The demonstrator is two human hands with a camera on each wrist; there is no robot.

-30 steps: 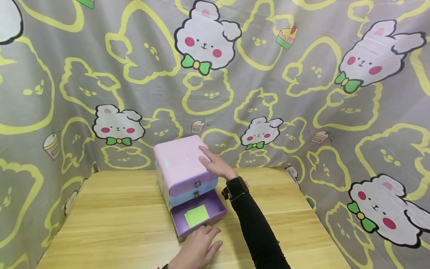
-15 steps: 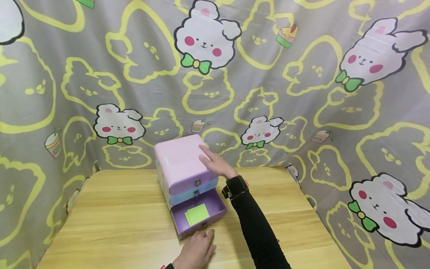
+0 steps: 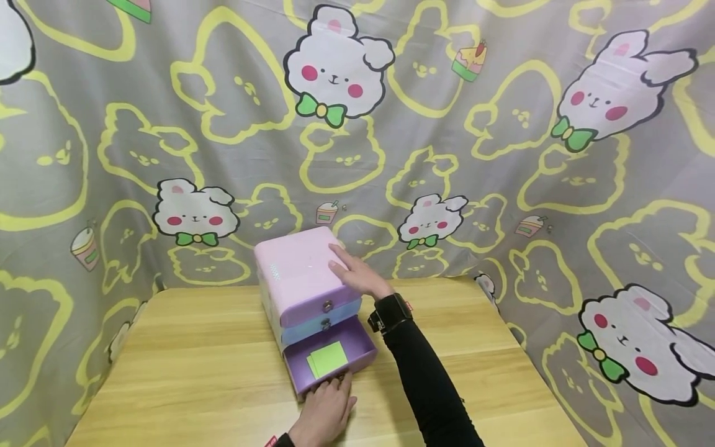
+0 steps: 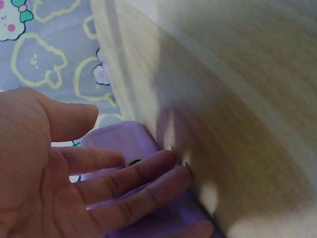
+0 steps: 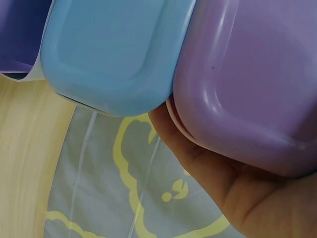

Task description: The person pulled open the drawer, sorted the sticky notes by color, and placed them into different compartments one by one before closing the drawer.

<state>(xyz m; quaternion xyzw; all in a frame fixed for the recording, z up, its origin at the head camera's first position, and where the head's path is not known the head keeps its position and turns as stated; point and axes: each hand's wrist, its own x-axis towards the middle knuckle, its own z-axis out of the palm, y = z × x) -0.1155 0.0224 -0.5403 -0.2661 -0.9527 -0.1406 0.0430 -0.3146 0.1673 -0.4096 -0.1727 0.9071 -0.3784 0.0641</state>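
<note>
A small three-drawer box (image 3: pixel 301 267) with a pink top stands on the table, its bottom purple drawer (image 3: pixel 301 371) pulled out. Light green paper slips (image 3: pixel 328 358) lie inside that drawer. My left hand (image 3: pixel 324 410) is at the drawer's front, fingertips right at its face; the left wrist view shows its fingers extended across the purple front (image 4: pixel 116 139), beside a round knob. At the box's upper right edge rests my right hand (image 3: pixel 363 276), with fingers on the top and along the side. The blue middle drawer (image 5: pixel 109 49) and purple top drawer (image 5: pixel 257 79) are closed.
The box stands on a wood-grain table (image 3: pixel 184 366). A grey curtain (image 3: pixel 251 149) printed with rabbits hangs behind the table and along both sides.
My left hand drew back slightly from the drawer front, then came up to it again with the fingers closer together. The right hand, the box and the green slips keep their places.
</note>
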